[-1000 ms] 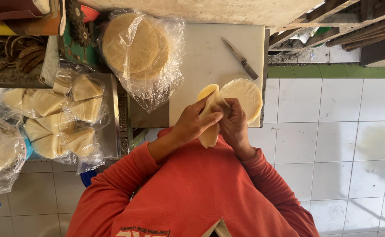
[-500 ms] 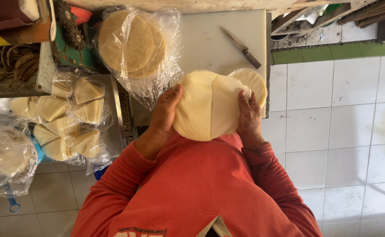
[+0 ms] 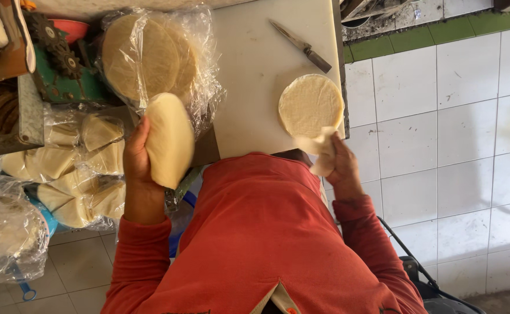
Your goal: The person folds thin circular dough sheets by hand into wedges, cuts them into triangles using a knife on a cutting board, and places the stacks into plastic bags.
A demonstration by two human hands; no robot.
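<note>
My left hand [image 3: 140, 170] grips a pale round stack of flat tortillas [image 3: 169, 138], held on edge beside the bagged ones. My right hand [image 3: 341, 170] pinches a small pale scrap [image 3: 323, 152] at the near edge of another round tortilla stack [image 3: 311, 104]. That stack lies on the white cutting board [image 3: 255, 81]. A knife [image 3: 301, 45] with a dark handle rests on the board's far side, away from both hands.
A clear bag of round tortillas [image 3: 150, 55] lies left of the board. Bags of folded tortillas [image 3: 80, 168] sit below a green geared machine [image 3: 57, 64]. Another plastic bag [image 3: 5, 232] hangs at far left. White tiles [image 3: 441, 145] fill the right.
Both hands held the round stack together in front of me. Now my left hand has carried it left, and my right hand has dropped to the stack on the board with a scrap.
</note>
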